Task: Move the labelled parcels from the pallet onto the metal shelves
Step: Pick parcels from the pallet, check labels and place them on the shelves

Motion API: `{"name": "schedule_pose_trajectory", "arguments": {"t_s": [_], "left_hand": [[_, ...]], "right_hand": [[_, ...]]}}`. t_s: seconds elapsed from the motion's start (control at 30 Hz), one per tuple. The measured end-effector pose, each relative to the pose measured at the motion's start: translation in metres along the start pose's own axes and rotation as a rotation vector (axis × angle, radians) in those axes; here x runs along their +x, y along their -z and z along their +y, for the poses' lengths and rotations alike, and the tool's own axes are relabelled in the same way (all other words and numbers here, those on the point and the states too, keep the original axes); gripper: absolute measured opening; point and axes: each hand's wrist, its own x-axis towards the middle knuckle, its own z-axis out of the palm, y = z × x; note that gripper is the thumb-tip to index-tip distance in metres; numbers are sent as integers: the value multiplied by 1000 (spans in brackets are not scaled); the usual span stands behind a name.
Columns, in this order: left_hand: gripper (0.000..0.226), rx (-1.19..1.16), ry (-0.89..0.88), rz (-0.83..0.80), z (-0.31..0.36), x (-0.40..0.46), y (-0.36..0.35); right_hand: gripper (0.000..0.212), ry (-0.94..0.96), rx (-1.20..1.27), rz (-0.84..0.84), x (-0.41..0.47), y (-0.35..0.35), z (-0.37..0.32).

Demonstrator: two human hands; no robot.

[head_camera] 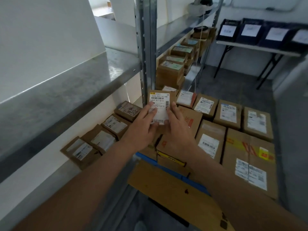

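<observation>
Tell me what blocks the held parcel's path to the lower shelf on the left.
Nothing visible does. Both hands, left and right, hold the parcel beside the shelf's row of parcels; only the upright post stands close behind it.

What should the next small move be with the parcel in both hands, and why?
Probably swing the parcel left and set it on the lower shelf, beside the row of boxes already lying there. Both the left hand and right hand hold it label-up above the boxes on the pallet, next to the shelf post, so it looks lifted but not yet placed.
</observation>
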Motion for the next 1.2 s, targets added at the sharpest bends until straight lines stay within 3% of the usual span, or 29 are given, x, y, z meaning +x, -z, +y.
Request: {"name": "schedule_pose_trajectory", "arguments": {"t_s": [0.2, 0.57, 1.2], "left_hand": [[57, -8, -53, -35, -17, 48, -5], [57, -70, -32, -111, -24, 103, -21], [54, -156, 103, -90, -28, 237, -66]], "right_hand": [[55, -139, -2, 98, 37, -9, 7], [53, -253, 61, 147, 73, -13, 31], [50, -226, 148, 102, 194, -9, 118]]}}
